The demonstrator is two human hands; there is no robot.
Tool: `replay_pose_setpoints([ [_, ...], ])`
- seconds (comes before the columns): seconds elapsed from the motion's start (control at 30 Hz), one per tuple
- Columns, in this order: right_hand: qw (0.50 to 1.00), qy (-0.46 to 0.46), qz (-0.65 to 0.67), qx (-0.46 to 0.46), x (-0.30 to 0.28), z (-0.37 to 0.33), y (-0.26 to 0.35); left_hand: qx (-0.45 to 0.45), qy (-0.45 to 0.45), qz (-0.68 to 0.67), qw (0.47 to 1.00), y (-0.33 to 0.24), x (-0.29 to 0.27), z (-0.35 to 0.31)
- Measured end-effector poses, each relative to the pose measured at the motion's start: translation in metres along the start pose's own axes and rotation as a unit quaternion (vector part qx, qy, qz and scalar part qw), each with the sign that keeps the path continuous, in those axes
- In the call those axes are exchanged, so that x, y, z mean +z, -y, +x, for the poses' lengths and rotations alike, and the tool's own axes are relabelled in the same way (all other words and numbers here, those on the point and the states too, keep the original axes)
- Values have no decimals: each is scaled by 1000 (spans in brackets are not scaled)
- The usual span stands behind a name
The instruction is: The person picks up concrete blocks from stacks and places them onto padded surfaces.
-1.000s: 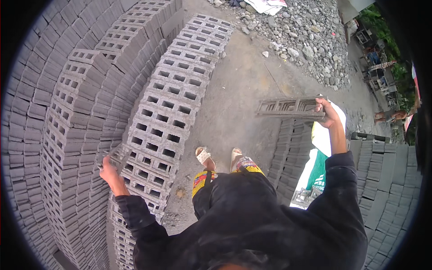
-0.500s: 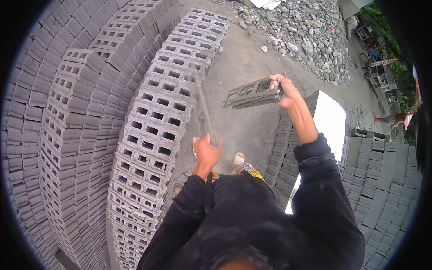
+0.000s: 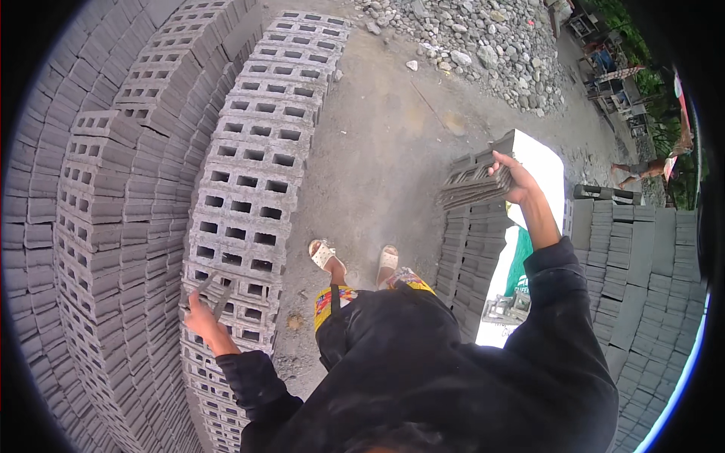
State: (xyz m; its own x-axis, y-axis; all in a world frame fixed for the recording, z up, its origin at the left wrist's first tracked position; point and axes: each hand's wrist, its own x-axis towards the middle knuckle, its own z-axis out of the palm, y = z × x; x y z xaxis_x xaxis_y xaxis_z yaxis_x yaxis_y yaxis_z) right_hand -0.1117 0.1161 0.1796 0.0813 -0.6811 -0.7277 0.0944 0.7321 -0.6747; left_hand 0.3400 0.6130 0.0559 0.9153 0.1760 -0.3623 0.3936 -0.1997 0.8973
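Observation:
My right hand (image 3: 516,180), raised on the right, is closed around the end of a bundle of thin grey plates (image 3: 470,183) with rectangular openings. They stick out to the left of my fingers, above the ground and close to the stacked blocks. On the left, my left hand (image 3: 204,323) is over the long row of grey hollow concrete blocks (image 3: 240,206). Its fingers are closed on a thin grey plate (image 3: 223,299), seen nearly edge-on against the blocks; its full shape does not show. The row's rectangular holes face up.
More hollow blocks (image 3: 98,181) are piled high at the far left. Stacked blocks (image 3: 462,253) stand right of my feet, beside a white panel (image 3: 545,170). A gravel heap (image 3: 491,57) lies ahead. Another person (image 3: 642,169) is at the far right. Bare ground (image 3: 370,151) runs between the stacks.
My left hand has swung left and down, from above the ground to the block row, with its thin plate. My right hand has shifted right and lower with the plates. Both feet now show.

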Motion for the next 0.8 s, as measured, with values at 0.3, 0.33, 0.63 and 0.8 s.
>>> replay_pose_setpoints([
  [0.3,998,47,1,32,36,-3,3,271,-194,372,866,-76,104,-19],
  [0.33,997,67,-17,43,46,-9,-2,322,-169,329,871,-68,132,-53],
  [0.63,986,121,-115,8,91,-57,21,117,417,61,899,4,153,-247],
  [0.8,993,22,-86,-72,-16,-50,10,144,469,225,842,-19,178,-134],
])
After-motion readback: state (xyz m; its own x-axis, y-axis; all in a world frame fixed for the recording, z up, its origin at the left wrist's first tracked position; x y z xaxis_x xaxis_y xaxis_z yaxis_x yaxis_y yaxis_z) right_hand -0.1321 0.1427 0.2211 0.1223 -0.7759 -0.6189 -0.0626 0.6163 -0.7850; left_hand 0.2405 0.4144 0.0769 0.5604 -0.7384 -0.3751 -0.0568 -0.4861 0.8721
